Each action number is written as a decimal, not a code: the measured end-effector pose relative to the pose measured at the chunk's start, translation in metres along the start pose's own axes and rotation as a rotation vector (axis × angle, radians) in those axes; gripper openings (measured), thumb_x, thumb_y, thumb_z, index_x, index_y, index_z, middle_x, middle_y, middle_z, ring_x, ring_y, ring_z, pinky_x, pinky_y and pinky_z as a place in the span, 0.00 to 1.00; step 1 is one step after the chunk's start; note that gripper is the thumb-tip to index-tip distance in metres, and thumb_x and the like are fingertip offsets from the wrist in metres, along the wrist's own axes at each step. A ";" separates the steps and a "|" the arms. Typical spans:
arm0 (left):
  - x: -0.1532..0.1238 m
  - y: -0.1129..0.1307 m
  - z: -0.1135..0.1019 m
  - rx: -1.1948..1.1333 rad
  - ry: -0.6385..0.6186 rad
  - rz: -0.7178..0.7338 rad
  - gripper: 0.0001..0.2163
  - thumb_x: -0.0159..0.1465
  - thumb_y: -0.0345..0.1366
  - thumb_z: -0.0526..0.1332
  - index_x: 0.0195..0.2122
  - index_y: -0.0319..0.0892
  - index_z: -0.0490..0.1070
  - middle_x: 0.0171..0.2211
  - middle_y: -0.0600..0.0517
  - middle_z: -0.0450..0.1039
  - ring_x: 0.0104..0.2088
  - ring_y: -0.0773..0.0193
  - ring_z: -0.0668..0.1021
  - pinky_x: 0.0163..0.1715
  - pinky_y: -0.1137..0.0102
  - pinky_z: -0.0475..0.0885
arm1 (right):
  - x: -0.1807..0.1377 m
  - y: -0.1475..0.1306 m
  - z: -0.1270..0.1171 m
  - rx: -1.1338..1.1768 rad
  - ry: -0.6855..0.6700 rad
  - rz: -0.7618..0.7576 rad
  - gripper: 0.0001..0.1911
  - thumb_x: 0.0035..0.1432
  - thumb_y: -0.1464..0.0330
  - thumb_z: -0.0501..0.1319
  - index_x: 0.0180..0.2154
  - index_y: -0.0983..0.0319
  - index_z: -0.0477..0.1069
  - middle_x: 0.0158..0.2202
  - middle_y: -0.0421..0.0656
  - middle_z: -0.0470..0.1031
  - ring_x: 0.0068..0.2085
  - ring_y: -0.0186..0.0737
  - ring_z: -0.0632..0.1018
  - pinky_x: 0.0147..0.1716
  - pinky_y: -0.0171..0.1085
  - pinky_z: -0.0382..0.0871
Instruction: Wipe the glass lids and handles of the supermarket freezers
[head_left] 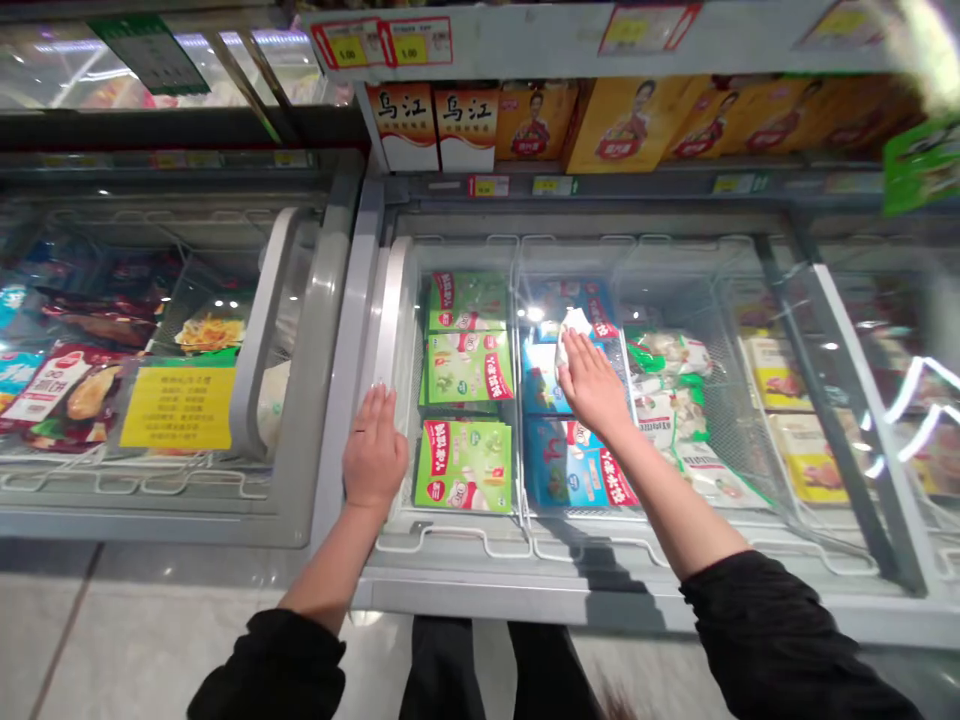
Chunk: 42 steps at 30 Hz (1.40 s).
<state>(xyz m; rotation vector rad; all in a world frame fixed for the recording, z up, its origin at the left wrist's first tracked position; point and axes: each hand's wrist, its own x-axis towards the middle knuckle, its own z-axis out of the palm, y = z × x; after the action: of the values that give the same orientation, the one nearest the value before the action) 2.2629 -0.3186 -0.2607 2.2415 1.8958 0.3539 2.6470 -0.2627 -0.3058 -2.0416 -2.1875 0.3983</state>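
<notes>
I look down into an open chest freezer (480, 545) in a shop. My left hand (373, 452) lies flat, fingers stretched out, on the freezer's left rim beside the slid-back glass lid's handle (390, 310). My right hand (592, 385) reaches into the freezer and rests over a white cloth or small packet (571, 328), on top of the blue frozen-food packs (570, 470). Its fingers lie extended over it; whether they grip it is unclear. Green packs (465, 465) are stacked in the compartment to the left of the blue ones.
White-and-green bags (671, 400) fill the wire basket to the right, with yellow packs (795, 430) under the closed glass lid beyond. A second freezer (150, 380) with a yellow sign stands at left. Boxes (630, 120) line the shelf above. My legs stand against the freezer's front.
</notes>
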 end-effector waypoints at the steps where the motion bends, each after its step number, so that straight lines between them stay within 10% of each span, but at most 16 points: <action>1: 0.001 0.002 -0.001 0.043 -0.040 0.028 0.31 0.70 0.24 0.52 0.76 0.38 0.56 0.75 0.41 0.57 0.76 0.55 0.58 0.77 0.56 0.54 | -0.007 0.012 -0.004 -0.011 -0.003 0.005 0.33 0.75 0.62 0.44 0.76 0.65 0.50 0.76 0.50 0.57 0.76 0.49 0.60 0.74 0.54 0.56; 6: 0.011 0.045 0.011 0.070 -0.178 0.167 0.32 0.71 0.28 0.52 0.77 0.41 0.53 0.76 0.45 0.55 0.75 0.55 0.60 0.77 0.54 0.51 | -0.042 0.057 -0.018 -0.036 0.002 0.034 0.33 0.75 0.61 0.43 0.76 0.65 0.51 0.76 0.51 0.58 0.76 0.49 0.60 0.74 0.54 0.56; 12: 0.041 0.137 0.067 -0.080 -0.098 0.011 0.30 0.71 0.29 0.51 0.75 0.35 0.55 0.75 0.41 0.56 0.76 0.49 0.60 0.75 0.50 0.56 | -0.083 0.103 -0.033 -0.060 0.026 0.116 0.34 0.75 0.61 0.44 0.77 0.62 0.46 0.76 0.50 0.57 0.76 0.50 0.60 0.74 0.55 0.57; 17: 0.052 0.160 0.088 -0.111 -0.058 -0.066 0.28 0.72 0.30 0.49 0.74 0.35 0.58 0.74 0.42 0.59 0.75 0.50 0.62 0.75 0.50 0.57 | -0.090 0.119 -0.037 -0.092 0.042 0.190 0.34 0.75 0.62 0.43 0.76 0.65 0.49 0.76 0.51 0.57 0.76 0.51 0.60 0.74 0.55 0.57; 30: 0.051 0.149 0.093 -0.068 -0.043 -0.021 0.28 0.72 0.31 0.48 0.74 0.37 0.60 0.74 0.42 0.59 0.75 0.51 0.62 0.74 0.50 0.59 | 0.019 -0.041 0.003 0.116 -0.010 -0.307 0.29 0.77 0.63 0.46 0.73 0.65 0.58 0.76 0.44 0.59 0.75 0.44 0.61 0.75 0.47 0.54; 34: 0.051 0.147 0.093 -0.057 -0.044 -0.020 0.28 0.73 0.31 0.48 0.74 0.36 0.60 0.74 0.41 0.60 0.74 0.51 0.62 0.74 0.49 0.60 | 0.009 0.016 -0.009 0.091 -0.003 -0.279 0.30 0.77 0.63 0.47 0.73 0.66 0.57 0.75 0.45 0.59 0.75 0.43 0.62 0.75 0.48 0.55; 42: 0.051 0.149 0.092 -0.067 -0.045 -0.026 0.28 0.73 0.32 0.48 0.75 0.37 0.58 0.74 0.41 0.58 0.75 0.49 0.62 0.74 0.48 0.60 | -0.045 0.244 -0.065 -0.145 -0.007 0.274 0.35 0.73 0.63 0.43 0.76 0.68 0.49 0.77 0.51 0.56 0.76 0.49 0.59 0.74 0.52 0.58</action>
<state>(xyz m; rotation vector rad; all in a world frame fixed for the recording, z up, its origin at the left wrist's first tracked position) 2.4384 -0.2920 -0.3023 2.1622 1.8605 0.3552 2.9027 -0.2875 -0.3061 -2.4303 -1.9970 0.2799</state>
